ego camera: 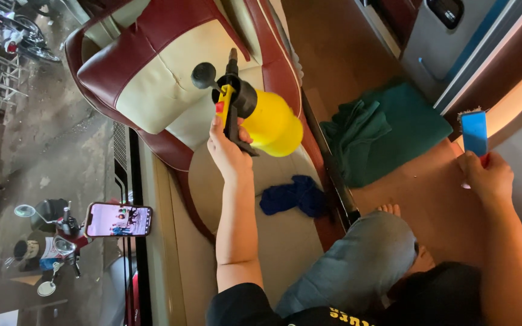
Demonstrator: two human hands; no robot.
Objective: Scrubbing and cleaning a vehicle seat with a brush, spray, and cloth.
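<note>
Your left hand (229,151) is wrapped around the black trigger handle of the yellow pressure sprayer (261,111), holding it up over the cream and maroon seat (152,84). Your right hand (487,176) grips a blue brush (473,133) at the far right. A blue cloth (294,196) lies on the seat cushion, just right of your left forearm.

both hands (229,151) clenched, arms out

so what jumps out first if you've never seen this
The yellow sprayer, gripped by its black handle in the left hand and held over the red and cream seat. At far right, the right hand holds up a blue brush. A lit phone sits on the window ledge at left.
</note>
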